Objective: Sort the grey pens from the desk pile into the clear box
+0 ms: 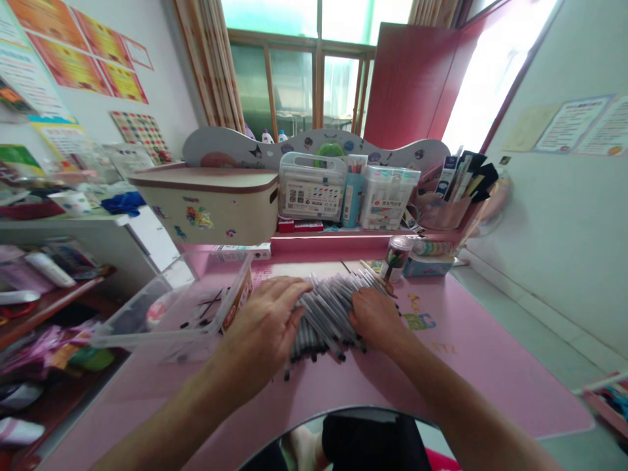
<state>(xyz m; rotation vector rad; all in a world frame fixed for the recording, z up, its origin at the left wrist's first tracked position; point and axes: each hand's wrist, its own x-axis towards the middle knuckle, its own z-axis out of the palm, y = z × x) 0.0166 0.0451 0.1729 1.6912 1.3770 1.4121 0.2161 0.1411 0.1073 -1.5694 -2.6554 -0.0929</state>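
A thick pile of pens (328,313) with clear barrels and black ends lies on the pink desk in front of me. The pens point mostly the same way, slanting up to the left. My left hand (275,314) presses against the pile's left side, its fingers bent over the pens. On the right side, my right hand (377,317) has its fingers curled in against the barrels. Its fingertips are partly hidden. Just left of my left hand stands a clear plastic bin (142,339) with a few dark, thin items and something pink and white inside.
Behind the pile is a raised shelf with a lidded beige box (216,209), a clear marker case (311,190), a blue pencil tube (352,196) and a white marker box (387,196). A clear round container (396,256) and a blue box (429,265) stand right of the pile.
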